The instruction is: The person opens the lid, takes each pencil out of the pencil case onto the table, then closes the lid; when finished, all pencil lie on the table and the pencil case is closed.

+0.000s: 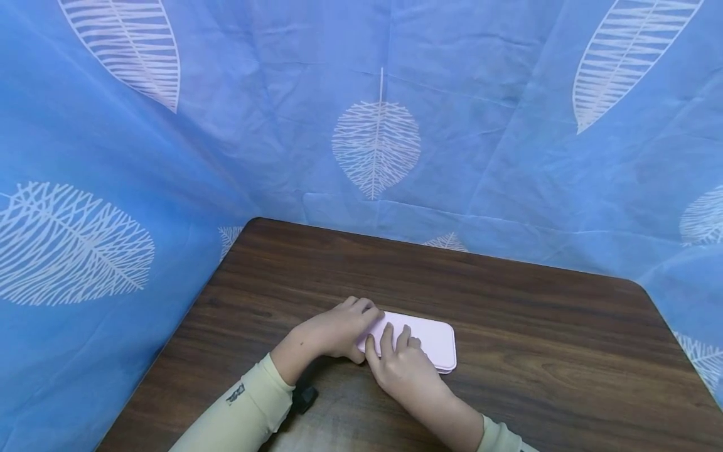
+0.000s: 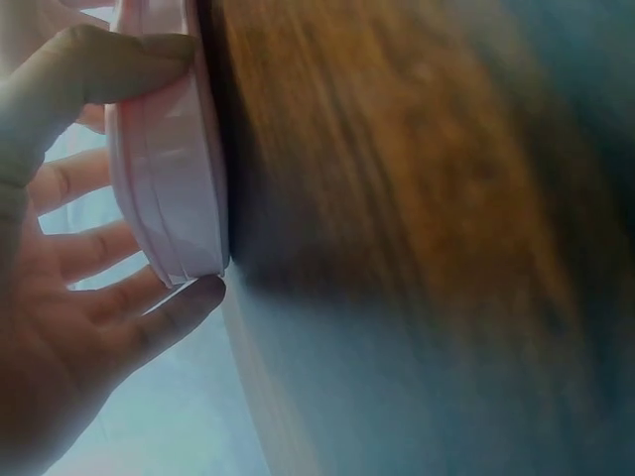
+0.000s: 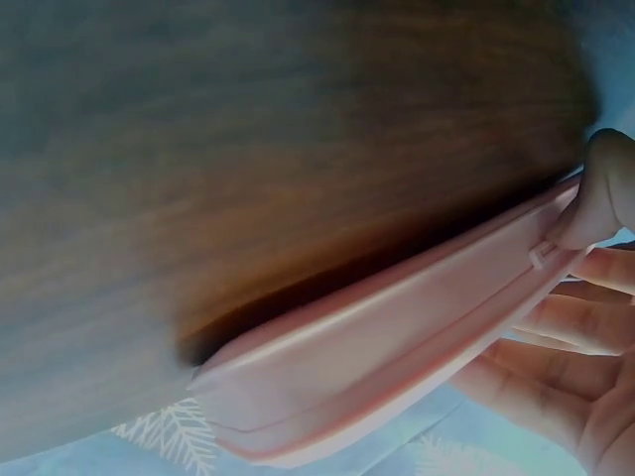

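Note:
A flat pale pink case [image 1: 429,339] with rounded corners lies on the dark wooden table. A seam runs along its side, and a small tab on that seam shows in the right wrist view. My left hand [image 1: 344,328] holds the case's left end, its thumb [image 2: 149,65] on the near side and its other fingers around the end and far side. At the near edge, my right hand [image 1: 403,367] presses its thumb [image 3: 600,193] by the tab, with the other fingers over the lid. What the case contains is hidden.
The brown table [image 1: 508,301] has rounded far corners. Behind it and on the left hangs a blue cloth [image 1: 452,125] with white leaf prints. A small black object [image 1: 305,398] shows beneath the left wrist, close to the sleeve [image 1: 254,402].

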A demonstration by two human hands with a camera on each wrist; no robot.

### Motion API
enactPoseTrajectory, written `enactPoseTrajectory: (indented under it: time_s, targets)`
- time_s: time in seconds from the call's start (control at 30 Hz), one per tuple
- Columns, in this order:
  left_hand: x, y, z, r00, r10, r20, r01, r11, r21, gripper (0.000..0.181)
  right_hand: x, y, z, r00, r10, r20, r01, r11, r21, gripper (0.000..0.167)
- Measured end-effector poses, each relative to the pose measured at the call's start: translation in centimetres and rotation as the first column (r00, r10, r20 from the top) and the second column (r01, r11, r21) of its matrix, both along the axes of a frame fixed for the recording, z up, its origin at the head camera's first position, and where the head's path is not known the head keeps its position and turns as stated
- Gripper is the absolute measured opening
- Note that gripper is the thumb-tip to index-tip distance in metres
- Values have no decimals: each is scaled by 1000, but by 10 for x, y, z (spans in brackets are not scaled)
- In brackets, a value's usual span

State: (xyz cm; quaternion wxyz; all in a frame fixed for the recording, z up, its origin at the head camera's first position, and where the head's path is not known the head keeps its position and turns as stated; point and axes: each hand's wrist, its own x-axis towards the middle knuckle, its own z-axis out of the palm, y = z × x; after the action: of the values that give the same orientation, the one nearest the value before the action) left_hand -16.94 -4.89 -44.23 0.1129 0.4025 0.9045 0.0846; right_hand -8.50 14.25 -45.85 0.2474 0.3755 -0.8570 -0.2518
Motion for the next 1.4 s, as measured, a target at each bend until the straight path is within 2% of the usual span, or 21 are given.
enactPoseTrajectory:
  time_s: [0.3,0.43,0.6,0.67,0.73,0.83,1.03,1.13,1.27,1.4]
  targets:
    - [1,0,1,1000,13,23,-13,1000,8,76,-1,-2,-6,998,29,-56,-33,997,-69,26]
    - [1,0,2,1000,15,20,-15,1000,12,77,-3,-1,-1,998,29,-61,-33,997,-70,27]
    - [-2,-1,1,999,26,36,-27,1000,14,82,-6,1,15,999,34,-7,-34,998,-52,34]
    - [-2,-3,1,998,30,48,-31,999,26,84,-8,3,20,999,48,22,-47,997,-63,36]
    - [-2,-5,0,997,34,67,-37,998,45,87,-12,7,26,995,75,67,-67,991,-115,40]
    - [-2,-8,-3,996,41,82,-48,995,82,93,-19,17,36,979,132,158,-94,970,-224,47]
    - [-2,-13,-5,996,43,80,-55,988,146,105,-33,36,46,918,265,295,-128,902,-412,44]
    - [-2,-17,-3,994,51,98,-68,983,173,105,-37,41,47,900,295,320,-129,883,-452,42]
    - [-3,-23,-1,987,78,141,-104,977,188,107,-42,44,48,895,316,314,-142,870,-472,39]
    - [-3,-27,-1,974,111,196,-152,967,205,116,-46,48,50,884,344,316,-145,845,-515,37]
